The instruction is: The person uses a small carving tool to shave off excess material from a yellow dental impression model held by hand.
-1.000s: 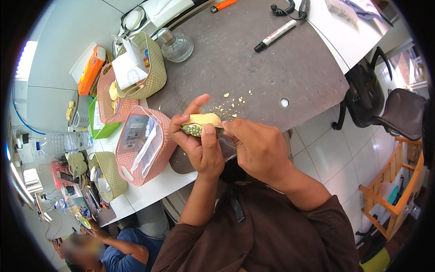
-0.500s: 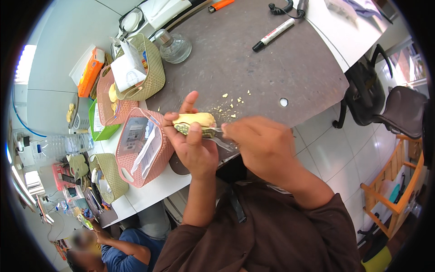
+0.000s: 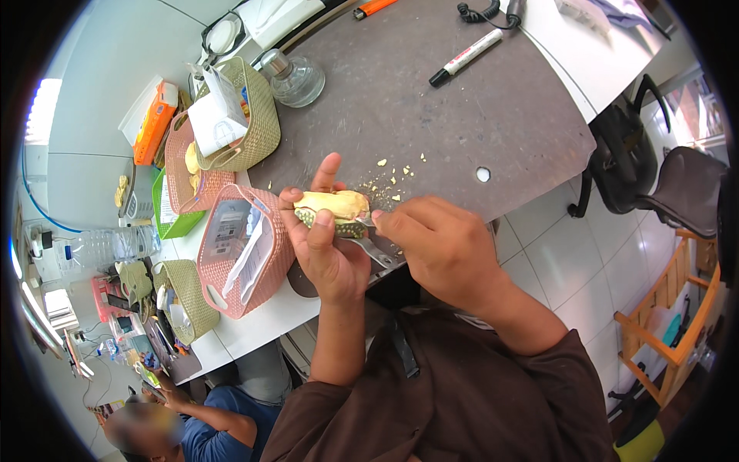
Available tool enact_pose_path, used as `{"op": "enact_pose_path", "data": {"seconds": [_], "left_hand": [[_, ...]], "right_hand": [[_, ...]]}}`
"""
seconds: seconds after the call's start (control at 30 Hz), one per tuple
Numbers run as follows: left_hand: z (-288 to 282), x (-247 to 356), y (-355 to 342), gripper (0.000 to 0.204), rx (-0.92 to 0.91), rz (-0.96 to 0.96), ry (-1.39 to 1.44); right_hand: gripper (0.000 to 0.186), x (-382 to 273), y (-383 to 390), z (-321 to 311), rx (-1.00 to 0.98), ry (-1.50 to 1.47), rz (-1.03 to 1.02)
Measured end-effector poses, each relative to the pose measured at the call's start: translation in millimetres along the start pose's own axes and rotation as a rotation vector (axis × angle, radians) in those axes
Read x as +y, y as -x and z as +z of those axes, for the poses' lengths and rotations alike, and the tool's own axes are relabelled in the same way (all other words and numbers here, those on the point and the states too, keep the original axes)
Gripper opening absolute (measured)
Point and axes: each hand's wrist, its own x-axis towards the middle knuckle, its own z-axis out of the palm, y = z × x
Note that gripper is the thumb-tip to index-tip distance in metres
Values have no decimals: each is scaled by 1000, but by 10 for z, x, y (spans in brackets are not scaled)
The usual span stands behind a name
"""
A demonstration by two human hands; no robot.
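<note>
one left hand has its grip pinching a yellow lump and the spotted green piece under it, above the near edge of the brown tabletop, while the right hand pinches a mostly hidden thin tool at the lump's right end.

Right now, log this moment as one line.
Left hand: holds yellow lump, green dotted piece against it | Right hand: at lump's right end, grip unclear | Brown tabletop: yellow crumbs, marker

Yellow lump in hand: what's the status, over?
Left hand gripping yellow lump and dotted green piece. Right hand at lump's right end, anything held unclear. Yellow crumbs scattered on dark board beyond.
</note>
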Motion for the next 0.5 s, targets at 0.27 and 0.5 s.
{"op": "enact_pose_path", "data": {"seconds": [0.27, 0.5], "left_hand": [[-22, -17, -8, 43, -14, -17, -5], [-25, 4, -18, 42, -18, -43, 84]], "right_hand": [[23, 75, 30, 93, 57, 42, -35], [25, 92, 38, 70, 76, 19, -59]]}}
